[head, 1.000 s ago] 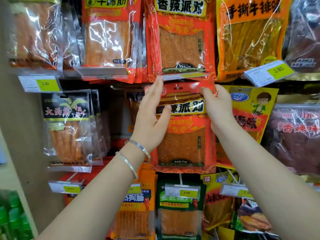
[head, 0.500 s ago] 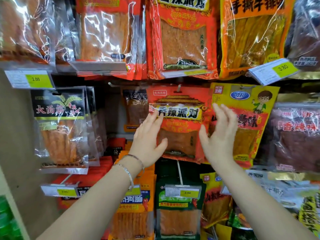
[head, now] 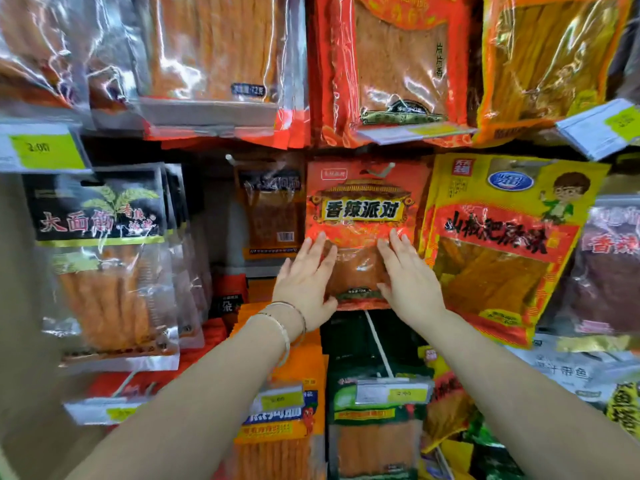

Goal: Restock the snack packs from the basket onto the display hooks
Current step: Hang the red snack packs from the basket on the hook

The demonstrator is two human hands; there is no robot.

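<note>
A red snack pack [head: 363, 209] with a yellow label band hangs from a display hook [head: 379, 171] in the middle row. My left hand [head: 306, 282] lies flat with straight fingers against the pack's lower left part. My right hand [head: 407, 275] lies flat against its lower right part. Neither hand curls round the pack. Two bracelets sit on my left wrist. The basket is out of view.
A yellow snack pack [head: 502, 244] hangs just to the right, a black-topped pack [head: 100, 244] to the left, and a dark pack [head: 270, 209] further back between them. More packs fill the rows above and below. Price tags [head: 41, 148] jut out from hook ends.
A second ago both hands pinched the red pack's top at the hook. They let go, dropped down, and now press flat on its lower half. The view moved closer.
</note>
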